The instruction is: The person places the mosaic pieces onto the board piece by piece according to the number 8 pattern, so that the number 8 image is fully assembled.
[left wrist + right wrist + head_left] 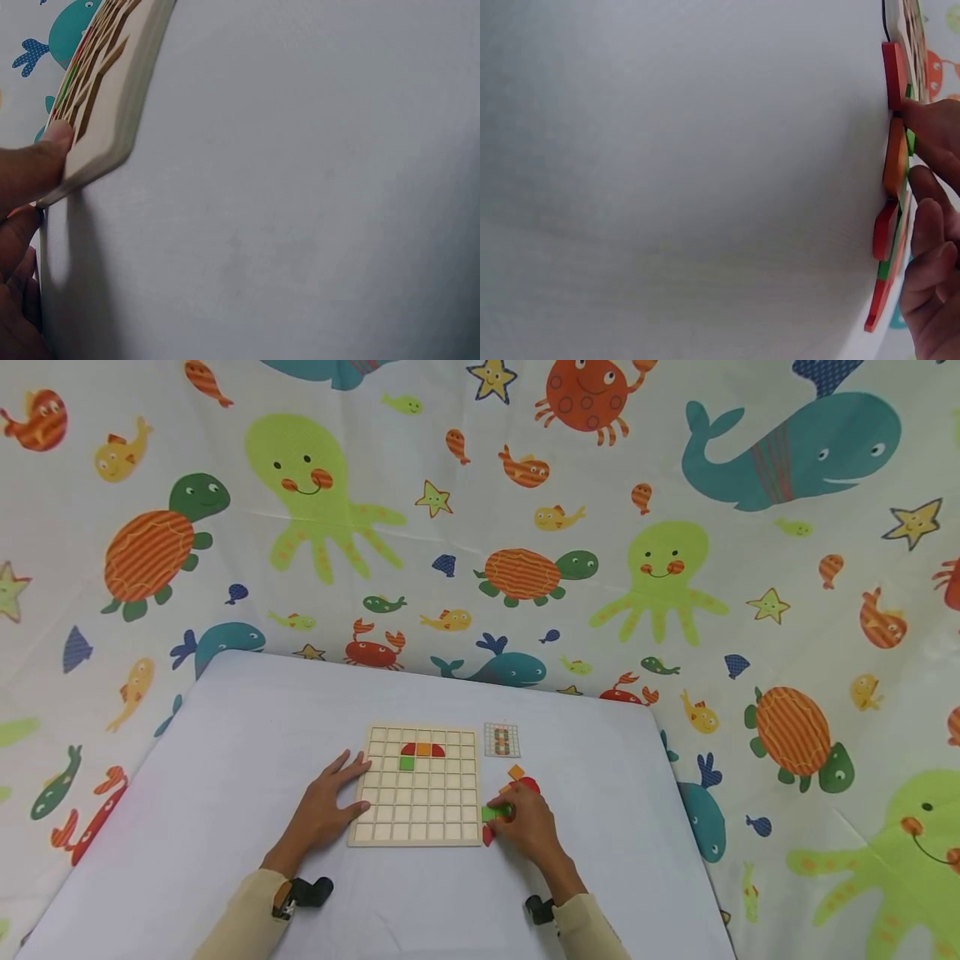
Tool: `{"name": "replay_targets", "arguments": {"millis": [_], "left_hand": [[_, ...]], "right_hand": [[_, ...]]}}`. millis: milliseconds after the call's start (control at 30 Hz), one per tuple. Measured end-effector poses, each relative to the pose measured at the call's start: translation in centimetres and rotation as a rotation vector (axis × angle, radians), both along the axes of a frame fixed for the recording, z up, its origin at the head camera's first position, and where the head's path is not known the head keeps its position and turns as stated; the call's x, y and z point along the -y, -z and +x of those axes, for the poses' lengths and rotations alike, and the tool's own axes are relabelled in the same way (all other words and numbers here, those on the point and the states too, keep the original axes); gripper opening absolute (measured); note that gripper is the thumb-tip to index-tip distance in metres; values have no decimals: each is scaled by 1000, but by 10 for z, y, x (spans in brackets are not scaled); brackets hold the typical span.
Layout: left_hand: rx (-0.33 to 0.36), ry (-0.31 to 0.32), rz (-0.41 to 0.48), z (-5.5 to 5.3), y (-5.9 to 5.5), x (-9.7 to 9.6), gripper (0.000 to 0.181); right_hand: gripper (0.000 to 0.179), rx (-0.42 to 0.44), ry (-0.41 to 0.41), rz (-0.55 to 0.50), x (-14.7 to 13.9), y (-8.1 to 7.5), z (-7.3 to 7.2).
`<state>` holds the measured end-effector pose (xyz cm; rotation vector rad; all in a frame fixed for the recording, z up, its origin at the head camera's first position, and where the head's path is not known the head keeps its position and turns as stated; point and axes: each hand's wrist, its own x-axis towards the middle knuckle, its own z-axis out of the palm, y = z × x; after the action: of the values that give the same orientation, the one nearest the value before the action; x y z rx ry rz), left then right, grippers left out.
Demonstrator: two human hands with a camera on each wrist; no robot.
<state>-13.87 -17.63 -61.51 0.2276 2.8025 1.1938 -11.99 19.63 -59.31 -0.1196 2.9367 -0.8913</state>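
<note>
My left hand rests at the left edge of a wooden grid board, fingers spread along the frame. In the left wrist view its thumb presses on the board's rim. Two red quarter-round pieces, an orange square between them and a green square below lie in the upper cells. Beyond the board's right side, my right hand pinches a green block between thumb and forefinger, low over the loose pieces. Its other fingers are curled in the right wrist view.
A small pattern card lies at the board's upper right. Loose orange and red pieces lie around the right hand, with another red piece by the board's lower right corner. A sea-animal printed cloth hangs behind the white table.
</note>
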Motion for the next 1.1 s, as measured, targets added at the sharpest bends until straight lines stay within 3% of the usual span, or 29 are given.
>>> {"name": "replay_targets", "arguments": {"millis": [500,800,1100], "left_hand": [[0,-4,0,2,0,0,75],[-21,4,4,0,0,-1,75],[-37,-5,-14,-3,2,0,76]], "right_hand": [[27,-56,27,-202,8,-8,-5],[24,-158,-14,-216,30,-11,-20],[20,-132,-12,-200,56,-18,-39]]}}
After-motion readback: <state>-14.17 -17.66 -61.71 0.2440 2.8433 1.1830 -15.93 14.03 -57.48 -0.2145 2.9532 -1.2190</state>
